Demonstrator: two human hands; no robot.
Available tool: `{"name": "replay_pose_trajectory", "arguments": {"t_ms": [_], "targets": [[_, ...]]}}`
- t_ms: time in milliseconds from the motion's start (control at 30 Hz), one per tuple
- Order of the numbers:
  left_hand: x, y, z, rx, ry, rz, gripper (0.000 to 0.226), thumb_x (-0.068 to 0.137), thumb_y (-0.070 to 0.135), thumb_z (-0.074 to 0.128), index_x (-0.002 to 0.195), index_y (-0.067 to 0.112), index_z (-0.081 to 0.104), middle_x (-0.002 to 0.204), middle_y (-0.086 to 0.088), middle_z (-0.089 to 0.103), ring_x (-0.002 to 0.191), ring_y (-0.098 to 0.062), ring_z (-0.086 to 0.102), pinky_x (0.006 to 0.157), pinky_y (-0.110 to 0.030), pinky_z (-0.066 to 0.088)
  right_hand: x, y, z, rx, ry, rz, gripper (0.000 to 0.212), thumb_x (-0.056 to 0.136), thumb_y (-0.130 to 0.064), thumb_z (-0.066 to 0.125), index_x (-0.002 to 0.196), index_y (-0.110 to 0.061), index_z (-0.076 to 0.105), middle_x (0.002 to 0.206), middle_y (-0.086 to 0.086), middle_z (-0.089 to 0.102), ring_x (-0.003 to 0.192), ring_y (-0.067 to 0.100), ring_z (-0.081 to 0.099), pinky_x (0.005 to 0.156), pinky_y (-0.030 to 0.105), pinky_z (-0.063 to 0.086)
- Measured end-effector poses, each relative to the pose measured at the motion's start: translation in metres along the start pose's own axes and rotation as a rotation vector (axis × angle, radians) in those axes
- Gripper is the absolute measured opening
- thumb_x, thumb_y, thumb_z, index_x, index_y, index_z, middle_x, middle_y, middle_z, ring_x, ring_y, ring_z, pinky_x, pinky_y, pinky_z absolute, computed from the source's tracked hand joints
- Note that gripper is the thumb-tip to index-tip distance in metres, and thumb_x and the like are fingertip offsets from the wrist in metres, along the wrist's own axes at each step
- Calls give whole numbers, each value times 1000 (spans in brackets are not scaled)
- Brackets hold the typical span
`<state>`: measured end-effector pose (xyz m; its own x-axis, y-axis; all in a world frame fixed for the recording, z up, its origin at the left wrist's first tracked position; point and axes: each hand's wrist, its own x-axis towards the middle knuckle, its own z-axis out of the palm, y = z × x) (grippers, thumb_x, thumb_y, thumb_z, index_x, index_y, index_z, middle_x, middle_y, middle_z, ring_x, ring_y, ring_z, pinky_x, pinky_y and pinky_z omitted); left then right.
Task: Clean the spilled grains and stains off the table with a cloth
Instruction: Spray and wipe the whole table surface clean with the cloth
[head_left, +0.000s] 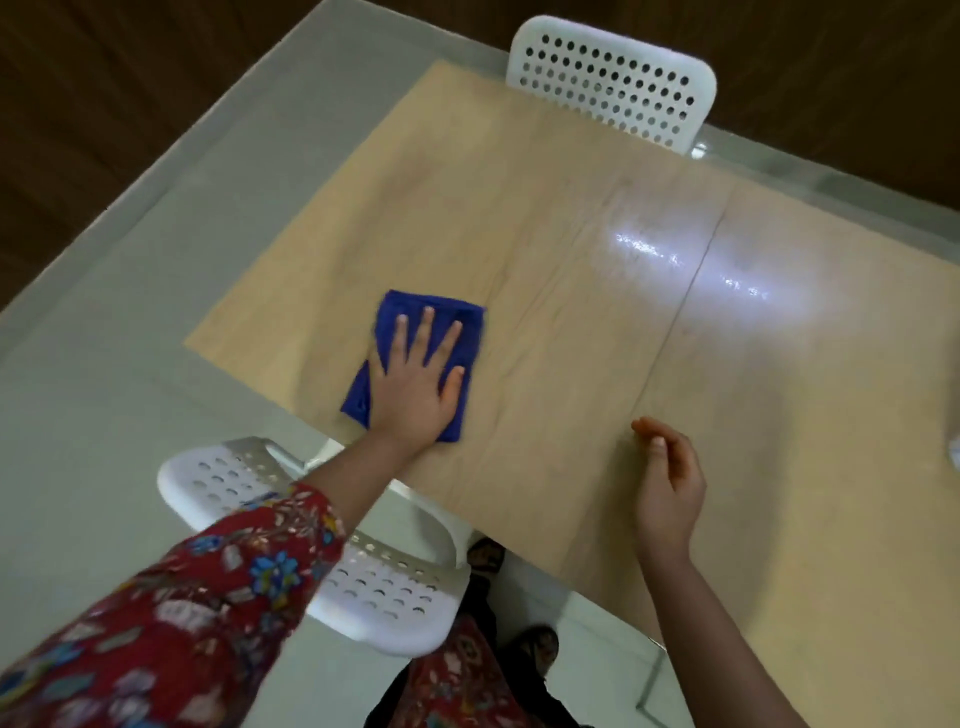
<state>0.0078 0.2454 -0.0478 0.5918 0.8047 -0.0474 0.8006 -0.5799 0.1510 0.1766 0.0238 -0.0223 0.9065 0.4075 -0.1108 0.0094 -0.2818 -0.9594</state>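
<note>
plainly, the left hand (413, 387) lies flat on the blue cloth (415, 306), fingers straight and spread, palm pressing it onto the table (571, 338). the cloth is folded into a rough rectangle and sits on the left part of the pale wood top, not far from the near edge; the hand covers its middle and blue shows around the fingers and at the left side. the right hand (670, 488) is over the near edge of the table, well apart from the cloth, its fingers loosely curled and holding nothing; whether it touches the wood i cannot tell. a red flowered sleeve (182, 623) covers the left forearm. a thin seam (675, 322) crosses the top to the right of the cloth, and a white glare (727, 270) lies across it. a white holed chair (384, 597) is tucked in just under the left arm, its seat partly below the table edge. another white chair (608, 78) stands at the far side. grey floor (130, 286) runs to the left, and the person's feet (537, 647) show below.
</note>
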Motion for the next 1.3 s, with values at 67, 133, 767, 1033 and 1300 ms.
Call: {"name": "replay_pose_trajectory", "arguments": {"t_ms": [67,133,767,1033,1300], "targets": [[-12,56,7,-17,-33,91,59,95,53,19,153,39,18,163,2,7,150,-29,7,113,-61,17,0,5,-15,85,91,41,25,100,-4,42,103,-14,65,102,8,68,98,14,63,95,28,49],[-45,102,15,-30,-69,282,58,96,53,25,152,40,18,163,4,7,150,-28,5,114,-61,14,-2,11,-31,104,122,68,28,101,-5,42,99,-23,64,100,11,68,95,16,64,93,27,49],[-54,131,-31,-592,-188,-307,53,104,38,26,153,41,6,160,18,-11,148,-6,-7,116,-54,1,20,-40,59,-351,-178,-251,35,94,-9,36,116,-11,63,117,1,63,113,20,54,96,19,35],[-42,-4,-20,-411,173,-481,48,100,33,38,147,23,36,160,6,21,147,-16,19,113,-52,14,58,-4,45,-1176,-604,-606,66,92,-66,21,153,-42,12,162,-14,5,150,20,-1,116,60,1],[-73,-30,-7,-403,297,-535,51,95,33,35,143,17,43,157,3,29,145,-16,22,109,-38,14,4,-5,66,-1146,-812,-906,62,94,-37,32,154,-35,15,163,-3,8,149,34,1,114,63,11]]}}
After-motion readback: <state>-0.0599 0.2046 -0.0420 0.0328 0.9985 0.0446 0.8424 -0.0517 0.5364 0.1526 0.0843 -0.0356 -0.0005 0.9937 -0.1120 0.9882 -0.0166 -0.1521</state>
